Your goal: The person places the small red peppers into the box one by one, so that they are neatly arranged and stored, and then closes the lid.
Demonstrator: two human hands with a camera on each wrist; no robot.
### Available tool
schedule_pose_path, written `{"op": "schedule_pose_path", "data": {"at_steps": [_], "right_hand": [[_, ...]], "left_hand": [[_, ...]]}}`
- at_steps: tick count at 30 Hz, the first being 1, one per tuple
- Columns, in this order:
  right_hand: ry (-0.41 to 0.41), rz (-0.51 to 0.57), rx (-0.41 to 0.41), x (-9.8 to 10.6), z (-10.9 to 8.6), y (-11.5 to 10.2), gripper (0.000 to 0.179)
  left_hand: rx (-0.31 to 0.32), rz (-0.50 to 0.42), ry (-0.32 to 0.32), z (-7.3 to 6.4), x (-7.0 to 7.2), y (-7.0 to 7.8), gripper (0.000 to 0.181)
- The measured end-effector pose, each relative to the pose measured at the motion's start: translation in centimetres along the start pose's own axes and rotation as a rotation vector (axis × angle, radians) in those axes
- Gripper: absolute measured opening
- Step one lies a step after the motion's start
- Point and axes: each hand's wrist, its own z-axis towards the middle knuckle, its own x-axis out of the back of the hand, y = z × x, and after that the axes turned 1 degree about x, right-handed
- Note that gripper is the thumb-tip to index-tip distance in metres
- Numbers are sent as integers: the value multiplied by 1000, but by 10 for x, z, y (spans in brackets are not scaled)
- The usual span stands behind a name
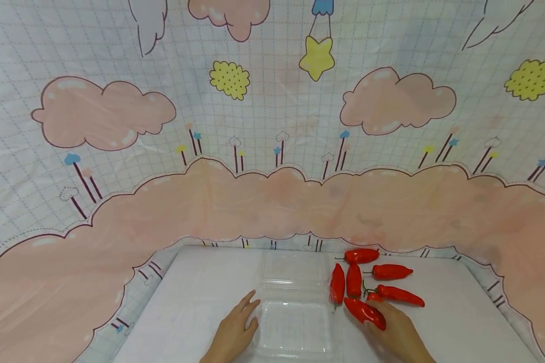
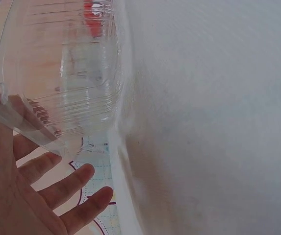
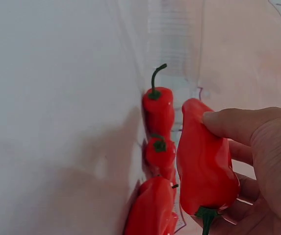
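Observation:
My right hand (image 1: 397, 327) grips a red chili pepper (image 3: 204, 161) between thumb and fingers, its green stem downward in the right wrist view. In the head view this pepper (image 1: 364, 312) is just right of a clear plastic clamshell box (image 1: 295, 297), which lies with its lid spread out. Fingers spread, my left hand (image 1: 233, 330) is at the box's left side; the left wrist view shows the thumb side overlapping the clear plastic wall (image 2: 32, 117). Whether it touches the wall I cannot tell. No pepper shows inside the box.
Several more red peppers lie right of the box: two lengthwise beside it (image 1: 337, 285), one at the far edge (image 1: 361, 256), others farther right (image 1: 399, 296). All rest on a white table (image 1: 191, 282). A patterned cloth (image 1: 272, 206) hangs behind.

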Motion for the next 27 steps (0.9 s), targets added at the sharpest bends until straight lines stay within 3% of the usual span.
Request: {"op": "schedule_pose_path", "data": {"at_steps": [10, 27], "right_hand": [[85, -9, 82, 6, -1, -10, 62], [141, 14, 149, 8, -4, -30, 58]], "left_hand": [[4, -11, -6, -1, 0, -1, 37], [9, 13, 1, 1, -2, -2, 37]]}}
